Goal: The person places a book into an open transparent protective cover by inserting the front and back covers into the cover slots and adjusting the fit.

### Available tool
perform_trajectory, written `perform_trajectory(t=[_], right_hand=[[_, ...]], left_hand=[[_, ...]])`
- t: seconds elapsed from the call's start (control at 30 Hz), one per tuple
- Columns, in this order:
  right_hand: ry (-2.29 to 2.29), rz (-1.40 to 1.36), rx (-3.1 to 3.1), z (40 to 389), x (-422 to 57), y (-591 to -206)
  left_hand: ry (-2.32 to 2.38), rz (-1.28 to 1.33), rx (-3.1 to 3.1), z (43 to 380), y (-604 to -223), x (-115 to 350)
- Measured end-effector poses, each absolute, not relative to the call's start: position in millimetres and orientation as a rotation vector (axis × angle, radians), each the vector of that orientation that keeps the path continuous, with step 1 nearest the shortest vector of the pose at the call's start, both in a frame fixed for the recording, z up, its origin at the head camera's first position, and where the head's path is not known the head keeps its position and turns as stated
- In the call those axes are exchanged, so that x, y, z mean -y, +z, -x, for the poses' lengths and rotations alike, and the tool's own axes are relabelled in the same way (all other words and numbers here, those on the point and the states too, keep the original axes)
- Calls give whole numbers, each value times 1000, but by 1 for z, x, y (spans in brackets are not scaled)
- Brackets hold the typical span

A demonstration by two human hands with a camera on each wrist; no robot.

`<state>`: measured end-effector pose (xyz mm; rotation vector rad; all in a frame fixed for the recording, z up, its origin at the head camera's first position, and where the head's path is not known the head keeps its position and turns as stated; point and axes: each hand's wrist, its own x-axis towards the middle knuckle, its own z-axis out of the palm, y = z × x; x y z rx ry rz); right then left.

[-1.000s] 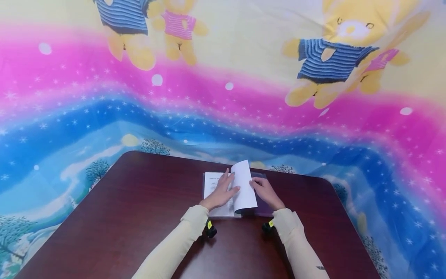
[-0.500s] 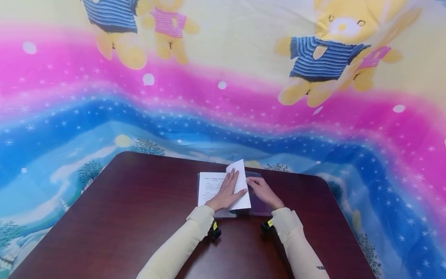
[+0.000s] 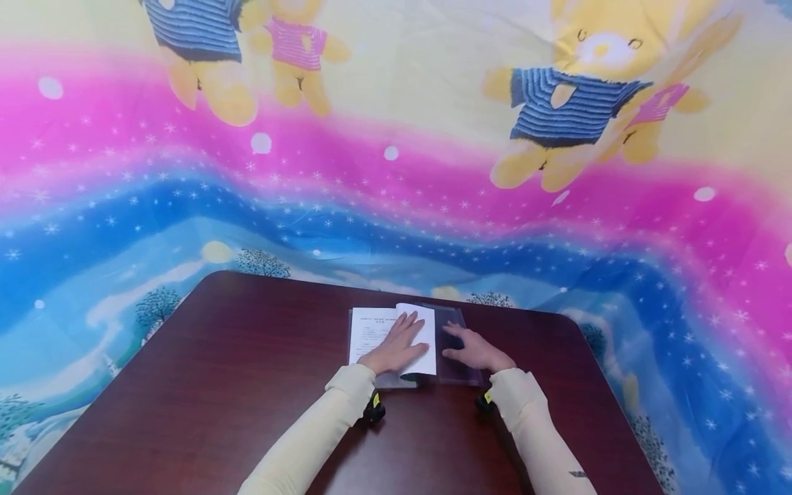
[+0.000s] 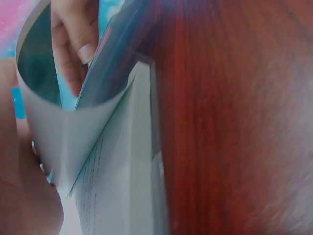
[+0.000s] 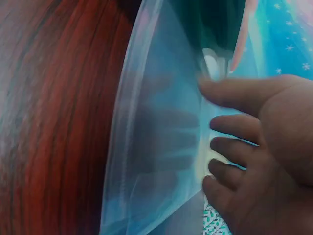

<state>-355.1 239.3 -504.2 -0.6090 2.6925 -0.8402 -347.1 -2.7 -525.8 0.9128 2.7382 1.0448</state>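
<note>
A booklet with printed white pages [image 3: 369, 333] lies on the table, a clear plastic cover [image 3: 456, 377] spread open under it and out to its right. My left hand [image 3: 397, 347] rests with spread fingers on a white leaf bent over from the right. That curled leaf [image 4: 68, 142] shows a dark green other side in the left wrist view, and the booklet's thick page edge [image 4: 142, 147] shows beside it. Over the plastic's right part, my right hand [image 3: 476, 350] has its fingers extended and apart, gripping nothing. In the right wrist view its fingertips are close to the clear plastic sheet [image 5: 156, 127].
The dark red-brown wooden table [image 3: 247, 385] extends around the booklet on all sides. Behind it hangs a cloth backdrop [image 3: 346, 179] printed with bears and snowflakes. Each wrist carries a small black camera [image 3: 374, 410].
My left hand has moved onto the bent leaf, which now lies lower and flatter. My right hand has let go of the leaf's edge and drawn slightly right, fingers spread.
</note>
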Motion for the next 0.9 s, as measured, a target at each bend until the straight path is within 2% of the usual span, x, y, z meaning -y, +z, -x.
perform_trajectory(t=[0.9], right_hand=[[-643,472,-2550,338,-243,-505]], left_hand=[[796,-974,-2776,356,-529,20]])
